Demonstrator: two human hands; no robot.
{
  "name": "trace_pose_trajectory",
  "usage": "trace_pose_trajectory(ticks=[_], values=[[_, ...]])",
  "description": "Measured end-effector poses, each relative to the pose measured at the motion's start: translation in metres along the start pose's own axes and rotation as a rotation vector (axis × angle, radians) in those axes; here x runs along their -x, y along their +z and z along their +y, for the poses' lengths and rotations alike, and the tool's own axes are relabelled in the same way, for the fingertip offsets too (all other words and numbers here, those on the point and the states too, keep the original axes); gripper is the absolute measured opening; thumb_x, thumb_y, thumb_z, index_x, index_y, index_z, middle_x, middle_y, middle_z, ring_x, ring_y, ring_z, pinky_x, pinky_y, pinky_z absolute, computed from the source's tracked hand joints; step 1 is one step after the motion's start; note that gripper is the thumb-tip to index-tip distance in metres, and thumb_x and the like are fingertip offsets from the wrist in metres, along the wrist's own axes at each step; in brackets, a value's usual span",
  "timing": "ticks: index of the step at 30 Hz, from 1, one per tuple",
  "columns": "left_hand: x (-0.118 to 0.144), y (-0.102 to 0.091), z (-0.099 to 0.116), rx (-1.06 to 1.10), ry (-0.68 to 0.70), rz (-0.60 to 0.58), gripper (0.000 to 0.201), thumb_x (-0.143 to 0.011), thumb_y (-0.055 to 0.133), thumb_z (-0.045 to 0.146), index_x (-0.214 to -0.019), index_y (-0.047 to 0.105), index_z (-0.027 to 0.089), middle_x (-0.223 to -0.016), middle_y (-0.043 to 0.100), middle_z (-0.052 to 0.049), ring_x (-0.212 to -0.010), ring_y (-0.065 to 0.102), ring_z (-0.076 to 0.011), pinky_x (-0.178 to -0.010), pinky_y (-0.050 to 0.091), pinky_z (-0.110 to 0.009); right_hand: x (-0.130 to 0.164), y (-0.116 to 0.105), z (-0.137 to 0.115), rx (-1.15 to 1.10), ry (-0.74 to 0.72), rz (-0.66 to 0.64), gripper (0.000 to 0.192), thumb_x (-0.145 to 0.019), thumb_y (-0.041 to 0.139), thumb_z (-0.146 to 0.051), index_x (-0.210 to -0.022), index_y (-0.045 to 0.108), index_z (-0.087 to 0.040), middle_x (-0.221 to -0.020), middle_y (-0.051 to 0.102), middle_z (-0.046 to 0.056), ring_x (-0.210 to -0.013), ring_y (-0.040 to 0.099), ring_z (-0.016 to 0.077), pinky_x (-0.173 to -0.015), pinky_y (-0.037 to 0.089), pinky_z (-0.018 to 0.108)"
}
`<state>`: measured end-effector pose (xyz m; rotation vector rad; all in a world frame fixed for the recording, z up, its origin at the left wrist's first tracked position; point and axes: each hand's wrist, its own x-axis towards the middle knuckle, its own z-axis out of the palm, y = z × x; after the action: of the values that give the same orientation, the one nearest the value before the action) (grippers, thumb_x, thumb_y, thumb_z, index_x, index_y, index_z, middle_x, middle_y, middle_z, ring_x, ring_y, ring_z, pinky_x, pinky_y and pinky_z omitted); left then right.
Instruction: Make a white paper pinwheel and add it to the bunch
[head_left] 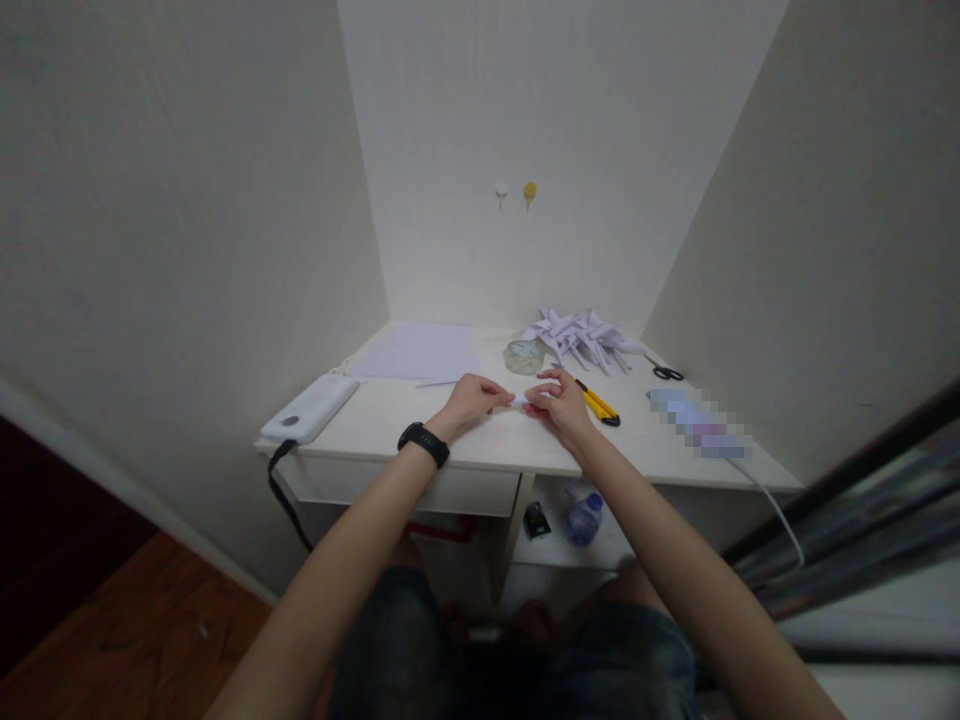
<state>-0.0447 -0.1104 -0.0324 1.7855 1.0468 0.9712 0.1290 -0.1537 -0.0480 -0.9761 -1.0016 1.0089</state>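
Observation:
Between my two hands is a small folded strip of white paper (519, 399), held just above the desk near its front edge. My left hand (476, 400), with a black watch on the wrist, pinches the strip's left end. At the other end, the fingers of my right hand (559, 403) are closed on the paper. Much of the strip is hidden behind fingertips. Close beyond my right hand lies a yellow utility knife (598, 403). A roll of clear tape (523, 357) rests behind both hands, and a pile of folded white paper pieces (581, 336) is farther back.
White sheets (416, 350) lie at the desk's back left. A white power bank (311, 408) with a black cable sits at the left edge. Black-handled scissors (667, 372) and a blurred-out phone-like object (697, 424) are at right. Below, a bottle (583, 520) stands on a shelf.

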Motion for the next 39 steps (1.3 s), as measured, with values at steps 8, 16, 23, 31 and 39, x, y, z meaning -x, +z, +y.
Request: trace_pose_trajectory(ticks=[8,16,23,31,39], values=[[0.018,0.005,-0.011,-0.020,0.041,0.045,0.022,-0.072,0.076,0.033,-0.078,0.078,0.012,-0.068,0.071,-0.005,-0.059,0.055,-0.0117,-0.057,0.040,-0.024,0.007,-0.003,0.000,0.023,0.019,-0.065,0.050,-0.046,0.079,-0.017,-0.088,0.054,-0.023,-0.063,0.068,-0.006,-0.056,0.064,0.0144,-0.060,0.055,0.030],[0.018,0.007,-0.017,-0.021,0.089,0.025,0.019,-0.070,0.078,0.029,-0.082,0.079,0.014,-0.084,0.077,-0.008,-0.073,0.065,-0.0169,-0.070,0.048,-0.028,0.005,-0.007,0.002,0.011,0.023,-0.060,0.048,-0.045,0.074,-0.013,-0.088,0.056,-0.022,-0.061,0.067,-0.005,-0.056,0.063,0.0133,-0.061,0.052,0.027],[0.016,0.008,-0.015,0.046,0.059,0.069,0.018,-0.067,0.080,0.024,-0.082,0.079,0.014,-0.084,0.077,-0.008,-0.074,0.066,-0.0170,-0.071,0.049,-0.028,0.006,-0.009,0.003,-0.020,-0.003,-0.071,0.052,-0.044,0.078,-0.014,-0.090,0.055,-0.022,-0.063,0.066,-0.006,-0.062,0.065,0.0133,-0.068,0.053,0.028],[0.016,0.008,-0.018,0.005,0.072,0.059,0.015,-0.066,0.080,0.022,-0.078,0.078,0.014,-0.080,0.076,-0.007,-0.070,0.064,-0.0156,-0.069,0.048,-0.027,0.010,-0.006,0.000,0.016,0.002,-0.124,0.053,-0.046,0.082,-0.018,-0.092,0.057,-0.021,-0.070,0.072,-0.002,-0.063,0.066,0.0146,-0.068,0.054,0.032],[0.017,0.008,-0.015,-0.053,0.083,0.051,0.018,-0.074,0.075,0.025,-0.088,0.079,0.014,-0.079,0.076,-0.007,-0.068,0.064,-0.0147,-0.069,0.048,-0.027,0.006,-0.008,0.005,0.019,-0.008,-0.077,0.047,-0.045,0.082,-0.017,-0.086,0.058,-0.020,-0.068,0.071,-0.002,-0.064,0.066,0.0147,-0.070,0.055,0.032]])
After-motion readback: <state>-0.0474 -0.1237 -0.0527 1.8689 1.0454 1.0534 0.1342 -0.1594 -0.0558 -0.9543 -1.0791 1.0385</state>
